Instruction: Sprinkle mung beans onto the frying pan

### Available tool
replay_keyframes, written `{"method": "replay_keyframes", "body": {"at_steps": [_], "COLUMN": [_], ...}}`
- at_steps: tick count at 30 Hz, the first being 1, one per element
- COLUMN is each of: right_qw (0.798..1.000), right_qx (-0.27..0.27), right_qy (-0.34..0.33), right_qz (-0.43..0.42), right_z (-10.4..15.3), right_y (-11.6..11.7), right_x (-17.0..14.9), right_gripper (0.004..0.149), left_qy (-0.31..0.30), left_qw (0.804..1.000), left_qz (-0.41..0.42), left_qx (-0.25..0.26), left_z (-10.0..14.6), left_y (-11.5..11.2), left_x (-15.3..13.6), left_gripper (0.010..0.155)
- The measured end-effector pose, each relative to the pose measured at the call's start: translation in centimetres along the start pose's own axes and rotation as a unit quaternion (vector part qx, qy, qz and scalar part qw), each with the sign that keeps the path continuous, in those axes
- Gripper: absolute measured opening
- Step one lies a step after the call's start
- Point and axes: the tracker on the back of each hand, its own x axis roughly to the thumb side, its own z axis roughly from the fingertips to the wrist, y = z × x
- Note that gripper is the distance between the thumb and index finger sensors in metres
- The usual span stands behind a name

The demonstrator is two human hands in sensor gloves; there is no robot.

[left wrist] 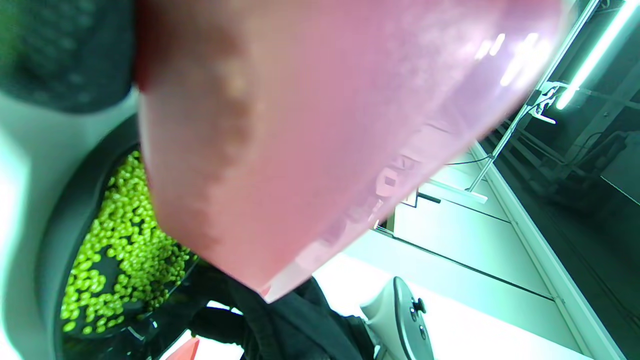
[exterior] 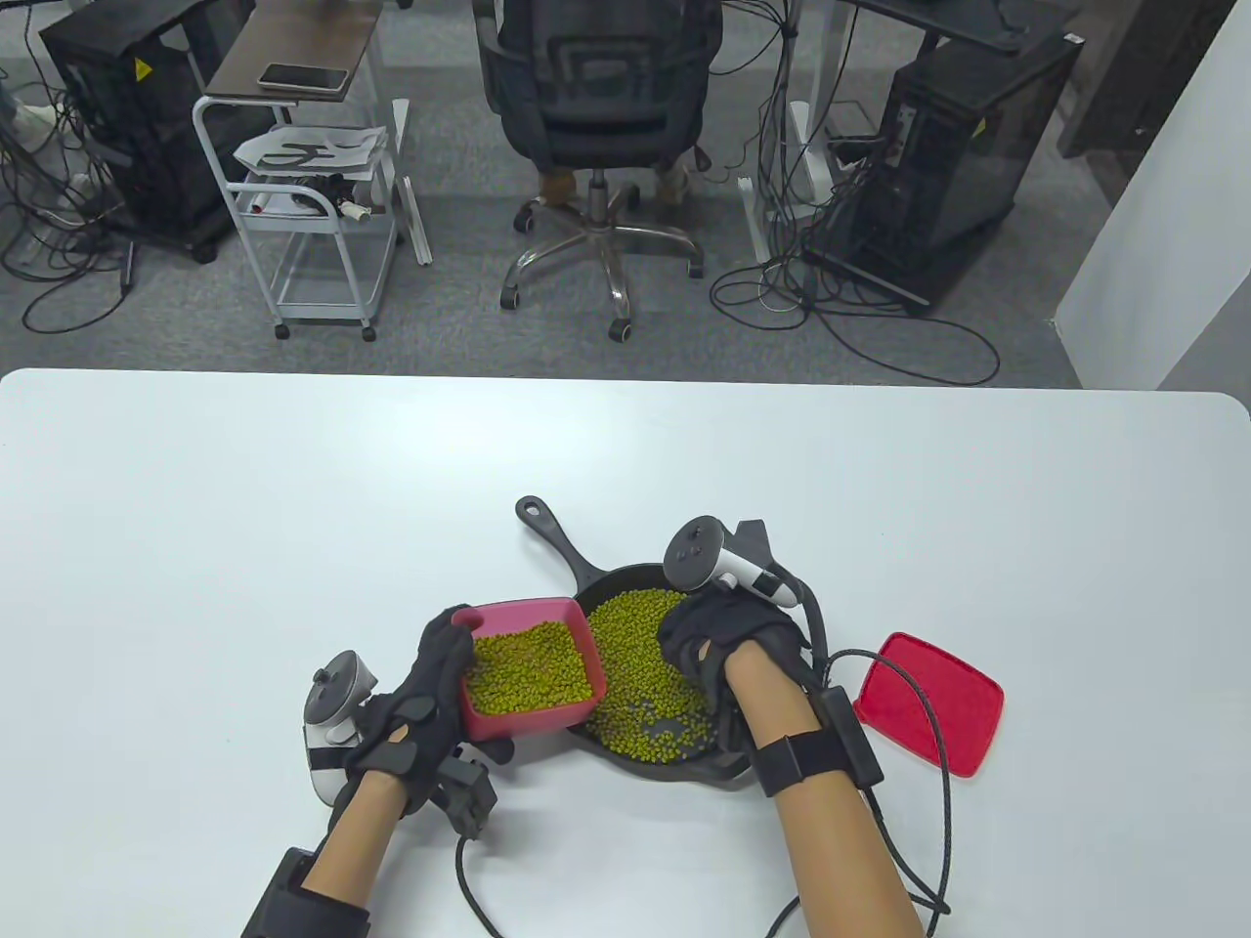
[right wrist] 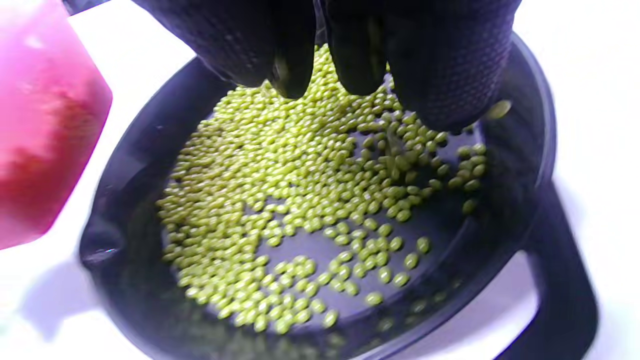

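Two gloved hands are working low in the table view's centre. Your left hand (exterior: 415, 708) is gripping the pink container (exterior: 528, 667) by its near-left corner, fingers wrapping over the rim and thumb underneath, and you are holding it lifted at the left edge of the black frying pan (exterior: 728, 767). The container is sitting nearly full of mung beans (exterior: 533, 666); in the left wrist view its pink underside (left wrist: 320, 130) is filling most of the frame.

Your right hand (exterior: 718, 650) is hanging over the pan's right half, palm down. In the right wrist view its fingertips (right wrist: 292, 75) are bunching together and pointing down just above the beans in the pan (right wrist: 300, 200); whether they are pinching any beans, you cannot tell from these views.

The pan is lying on the white table (exterior: 195, 537) with its long handle (exterior: 552, 532) running toward the upper left. Beans are covering most of its floor, thicker toward the far side and thinning to bare black patches nearer you.

A red lid (exterior: 928, 703) is lying flat on the table, just right of the pan, with a black cable (exterior: 933, 728) from your right wrist crossing over it.
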Motion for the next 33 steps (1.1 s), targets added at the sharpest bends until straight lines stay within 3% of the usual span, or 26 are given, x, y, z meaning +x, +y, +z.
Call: {"method": "replay_keyframes", "body": {"at_steps": [7, 12, 16, 20, 24, 27, 28, 33], "right_qw": [0.997, 0.985, 0.971, 0.965, 0.975, 0.982, 0.979, 0.984], "right_qx": [-0.044, -0.081, -0.092, -0.057, -0.041, -0.015, 0.018, 0.021], "right_qy": [-0.062, -0.144, -0.213, -0.247, -0.219, -0.183, -0.194, -0.175], "right_qz": [-0.024, -0.049, -0.06, -0.061, -0.012, 0.052, 0.061, 0.034], "right_z": [2.6, 5.5, 6.9, 6.4, 4.8, 3.6, 3.1, 1.8], "right_y": [-1.2, -2.3, -1.9, -0.3, 1.5, 2.6, 3.1, 3.3], "right_x": [1.5, 4.3, 7.4, 10.3, 12.1, 12.7, 12.9, 13.1], "right_gripper": [0.055, 0.055, 0.054, 0.054, 0.055, 0.067, 0.083, 0.086], "left_qy": [-0.002, -0.001, -0.002, -0.006, -0.008, -0.017, -0.015, -0.018], "left_qw": [1.0, 1.0, 1.0, 1.0, 1.0, 1.0, 1.0, 1.0], "left_qz": [-0.005, -0.012, -0.017, -0.017, -0.017, -0.006, -0.011, -0.009], "left_qx": [-0.001, -0.004, -0.009, -0.012, -0.018, -0.024, -0.016, -0.004], "left_z": [0.0, -0.1, 0.0, 0.1, 0.2, 0.2, 0.2, 0.1], "left_y": [-0.1, -0.3, -0.6, -0.9, -1.0, -1.1, -1.1, -1.0], "left_x": [-0.1, -0.2, -0.3, -0.3, -0.3, -0.3, -0.3, -0.7], "left_gripper": [0.077, 0.077, 0.077, 0.077, 0.077, 0.077, 0.077, 0.077]}}
